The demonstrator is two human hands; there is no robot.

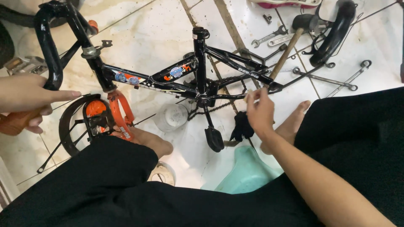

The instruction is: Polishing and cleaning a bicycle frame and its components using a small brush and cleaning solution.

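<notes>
Glossy white tiled floor (160, 25) with dark, grimy grout lines (229, 23).

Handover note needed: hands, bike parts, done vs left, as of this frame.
Left hand: resting by the black handlebar, fingers around an orange-brown piece, hard to identify.
Right hand: fingers pinching a small part at the rear of the black bike frame, by the chain.
Frame lies on its side on the tile floor, both wheels off. Hammer and wrenches lie beyond the frame.
Done: wheels removed. Left: rear-end work in progress; the exact step is unclear.
</notes>
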